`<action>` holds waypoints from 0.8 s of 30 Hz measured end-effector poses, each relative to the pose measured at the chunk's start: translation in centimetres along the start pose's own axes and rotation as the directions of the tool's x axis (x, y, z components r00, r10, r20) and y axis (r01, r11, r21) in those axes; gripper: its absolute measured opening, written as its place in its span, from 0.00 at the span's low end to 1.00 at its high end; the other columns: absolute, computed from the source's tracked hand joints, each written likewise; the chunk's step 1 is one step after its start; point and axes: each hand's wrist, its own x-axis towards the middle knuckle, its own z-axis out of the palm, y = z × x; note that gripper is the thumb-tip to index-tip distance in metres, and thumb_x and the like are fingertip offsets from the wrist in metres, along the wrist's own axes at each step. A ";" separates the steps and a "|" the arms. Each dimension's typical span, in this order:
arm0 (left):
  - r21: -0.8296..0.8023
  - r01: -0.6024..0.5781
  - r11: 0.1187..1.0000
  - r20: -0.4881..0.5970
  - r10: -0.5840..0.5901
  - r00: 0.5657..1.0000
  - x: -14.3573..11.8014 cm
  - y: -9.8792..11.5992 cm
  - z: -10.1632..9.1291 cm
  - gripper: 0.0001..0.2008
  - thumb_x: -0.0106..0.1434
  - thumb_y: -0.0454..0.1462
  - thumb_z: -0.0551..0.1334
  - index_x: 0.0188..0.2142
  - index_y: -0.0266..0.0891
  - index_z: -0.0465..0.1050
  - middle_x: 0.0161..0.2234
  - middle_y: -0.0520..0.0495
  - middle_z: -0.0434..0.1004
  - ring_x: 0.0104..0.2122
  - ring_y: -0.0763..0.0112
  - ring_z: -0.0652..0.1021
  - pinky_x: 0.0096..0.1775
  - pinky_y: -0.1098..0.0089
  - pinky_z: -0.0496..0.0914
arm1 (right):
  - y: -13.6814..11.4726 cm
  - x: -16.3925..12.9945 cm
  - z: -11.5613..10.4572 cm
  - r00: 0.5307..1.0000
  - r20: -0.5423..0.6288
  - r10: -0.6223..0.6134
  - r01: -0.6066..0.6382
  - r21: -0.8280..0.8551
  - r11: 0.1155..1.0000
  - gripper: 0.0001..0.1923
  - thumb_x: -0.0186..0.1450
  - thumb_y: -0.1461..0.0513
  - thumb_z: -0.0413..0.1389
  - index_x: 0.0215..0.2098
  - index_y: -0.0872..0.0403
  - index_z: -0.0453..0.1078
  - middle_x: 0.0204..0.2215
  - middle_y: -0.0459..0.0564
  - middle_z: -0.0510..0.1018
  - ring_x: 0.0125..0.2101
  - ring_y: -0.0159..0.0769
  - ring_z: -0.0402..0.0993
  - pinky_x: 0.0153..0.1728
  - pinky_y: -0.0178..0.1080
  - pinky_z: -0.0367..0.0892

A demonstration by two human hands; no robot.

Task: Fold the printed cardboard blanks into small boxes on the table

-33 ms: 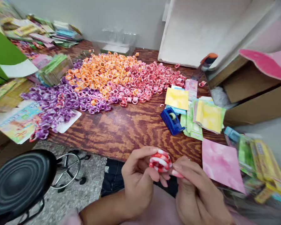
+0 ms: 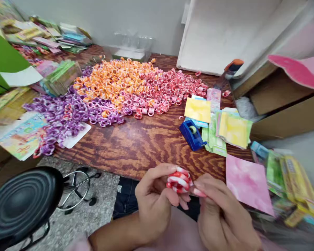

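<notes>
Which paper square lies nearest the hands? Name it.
The pink square, at the table's front edge beside the right hand; the yellow squares lie farther back.

**No legible writing here**

I can read no word, number or brand. The printed sheet [image 2: 19, 134] at my far left and the packets [image 2: 290, 174] at my right carry print, but it is too blurred and small to make out.
</notes>
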 end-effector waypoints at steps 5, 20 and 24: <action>0.191 -0.063 0.980 0.052 0.054 0.997 -0.3 0.3 -0.5 0.21 0.68 0.43 0.69 0.60 0.53 0.78 0.47 0.47 0.83 0.27 0.79 0.83 0.28 0.82 0.79 | 0.8 0.8 -0.7 0.998 0.057 -0.037 0.034 0.051 0.998 0.12 0.73 0.69 0.54 0.49 0.53 0.77 0.33 0.50 0.82 0.33 0.37 0.82 0.34 0.41 0.79; 0.607 -0.428 0.670 0.397 0.210 0.893 0.5 1.5 -1.2 0.25 0.76 0.30 0.57 0.70 0.29 0.62 0.54 0.37 0.74 0.55 0.71 0.74 0.58 0.73 0.72 | -0.3 2.3 -0.4 0.996 0.094 0.010 -0.019 0.095 0.995 0.15 0.68 0.76 0.51 0.47 0.56 0.71 0.34 0.48 0.77 0.38 0.35 0.75 0.38 0.41 0.71; 0.639 -0.416 0.647 0.394 0.189 0.900 0.5 1.9 -1.0 0.26 0.76 0.28 0.56 0.71 0.29 0.61 0.56 0.35 0.72 0.56 0.70 0.74 0.58 0.72 0.72 | -0.4 1.8 0.2 0.997 0.076 0.032 -0.033 0.013 0.999 0.14 0.70 0.74 0.51 0.47 0.53 0.70 0.36 0.49 0.76 0.39 0.36 0.75 0.36 0.41 0.71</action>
